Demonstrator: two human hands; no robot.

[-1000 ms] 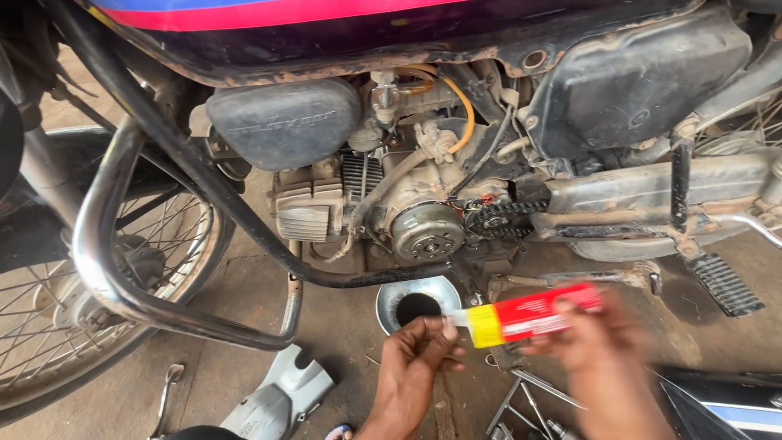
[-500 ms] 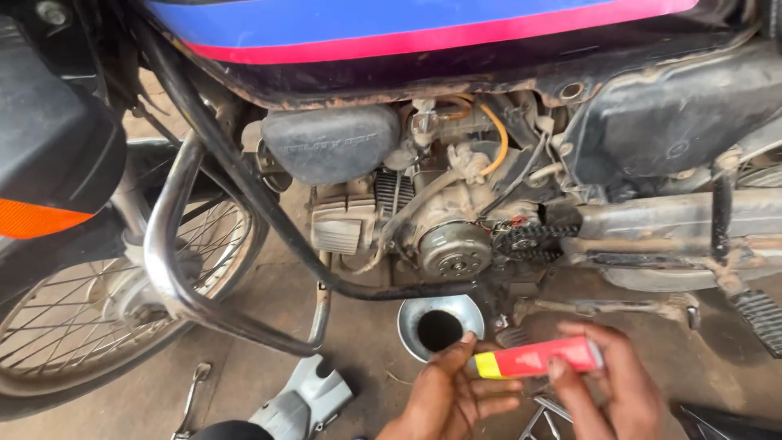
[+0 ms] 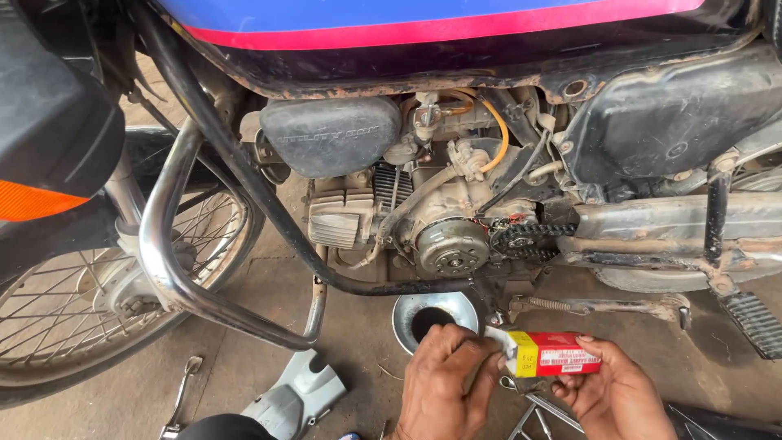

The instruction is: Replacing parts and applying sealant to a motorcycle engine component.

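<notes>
Small carton [image 3: 552, 355]: red body, yellow band near one end, pale flap at that end, white print on the red face. Long axis level, running side to side; flap end pointing toward the left hand [image 3: 444, 383], other end seated in the right hand [image 3: 612, 391].

Right hand palm-up beneath the carton, fingers [image 3: 588, 342] curled over its far end, gripping it. Left hand knuckles-up, fingers bunched at the flap end, pinching the flap; exact finger contact partly hidden.

Carton held low, between both hands, above the concrete floor [image 3: 358, 326].

Just beyond the left hand: metal funnel [image 3: 433, 316] standing on the floor, dark opening facing up. Further beyond: motorcycle engine [image 3: 444, 236] with round side cover, chain sprocket [image 3: 521, 239] exposed. Beside the left hand, away from the right hand: grey plastic cover [image 3: 297, 391] lying on the floor, chrome crash bar [image 3: 175, 269] above it. Under the right hand: thin metal rods [image 3: 542, 411].
</notes>
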